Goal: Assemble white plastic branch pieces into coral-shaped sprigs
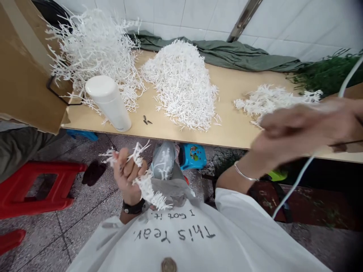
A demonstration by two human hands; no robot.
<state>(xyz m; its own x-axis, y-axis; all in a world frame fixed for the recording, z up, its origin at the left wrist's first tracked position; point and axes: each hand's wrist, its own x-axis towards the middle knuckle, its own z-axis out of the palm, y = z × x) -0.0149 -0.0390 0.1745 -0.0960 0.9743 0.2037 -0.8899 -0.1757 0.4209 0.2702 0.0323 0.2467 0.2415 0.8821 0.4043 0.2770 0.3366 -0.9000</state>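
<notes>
One white, stringy, branching bunch is in your curled left hand; your blurred right hand, hold unclear, is beside a small white stringy heap. Gathering seems the step; next calls for a steady left grip.

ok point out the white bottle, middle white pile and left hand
White bottle (pixel 111 107): head view, its side
Middle white pile (pixel 184 86): head view, its centre
Left hand (pixel 128 173): head view, middle of hand

A white tiled wall, crossed by a metal upright, backs the pale wood-toned table. Below, on speckled terrazzo flooring, stand a red plastic stool and a small cartoon-printed blue stool.
</notes>
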